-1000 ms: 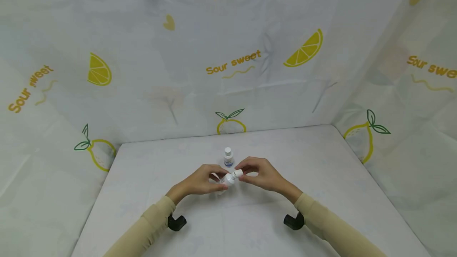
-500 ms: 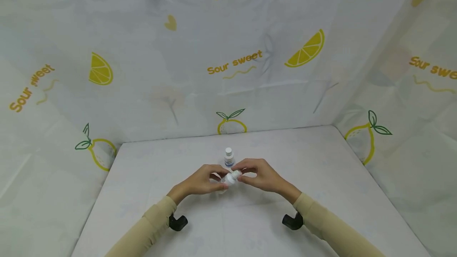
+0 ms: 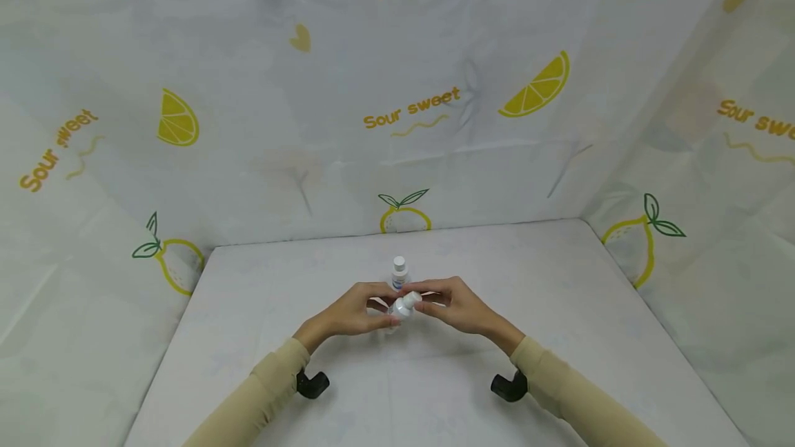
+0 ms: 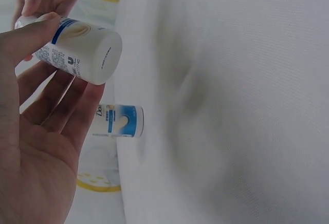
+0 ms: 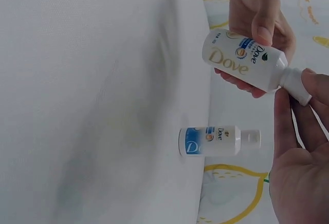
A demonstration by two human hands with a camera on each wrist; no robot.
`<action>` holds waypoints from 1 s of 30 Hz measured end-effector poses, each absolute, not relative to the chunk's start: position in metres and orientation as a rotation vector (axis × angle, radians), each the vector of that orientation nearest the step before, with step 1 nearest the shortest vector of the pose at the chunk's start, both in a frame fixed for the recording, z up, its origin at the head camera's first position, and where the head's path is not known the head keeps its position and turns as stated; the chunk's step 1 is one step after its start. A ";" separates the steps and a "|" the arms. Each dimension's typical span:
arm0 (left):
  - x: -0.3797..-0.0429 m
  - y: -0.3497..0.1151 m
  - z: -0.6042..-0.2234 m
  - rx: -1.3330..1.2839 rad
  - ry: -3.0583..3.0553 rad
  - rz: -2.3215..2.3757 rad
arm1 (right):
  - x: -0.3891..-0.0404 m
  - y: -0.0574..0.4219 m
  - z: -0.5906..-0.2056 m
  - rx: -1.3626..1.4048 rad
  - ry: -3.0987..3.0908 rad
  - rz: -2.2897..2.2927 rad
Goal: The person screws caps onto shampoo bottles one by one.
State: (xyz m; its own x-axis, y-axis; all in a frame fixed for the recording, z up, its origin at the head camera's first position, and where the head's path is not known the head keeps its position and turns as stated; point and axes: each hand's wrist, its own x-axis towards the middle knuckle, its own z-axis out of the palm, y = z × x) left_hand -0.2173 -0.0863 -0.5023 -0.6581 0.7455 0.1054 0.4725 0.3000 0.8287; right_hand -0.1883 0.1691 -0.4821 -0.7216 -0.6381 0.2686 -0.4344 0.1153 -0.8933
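My left hand (image 3: pixel 357 310) holds a small white Dove bottle (image 5: pixel 244 59) round its body, thumb on one side and fingers on the other. The bottle is tilted above the table, its base toward the left wrist and its top toward the right hand. With thumb and fingertips, my right hand (image 3: pixel 456 305) pinches the white cap (image 5: pixel 295 86) at the bottle's top. Just behind the hands, a second Dove bottle (image 5: pixel 221 141) stands upright on the table, white with a blue lower label and a white cap. In the head view, the hands partly cover the held bottle.
A white cloth covers the table (image 3: pixel 279 392). Behind it rises a white curtain (image 3: pixel 335 178) printed with lemons and lettering, which also hangs at both sides. Black curved mounts (image 3: pixel 312 385) sit at both wrists, just above the tabletop.
The right fingers have shifted slightly left and reach further round the cap. The held bottle has tipped a little more upright. The standing bottle keeps its place.
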 end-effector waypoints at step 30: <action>-0.219 -0.087 -0.506 1.184 2.250 1.355 | -0.188 0.167 -0.485 -0.941 2.031 -1.796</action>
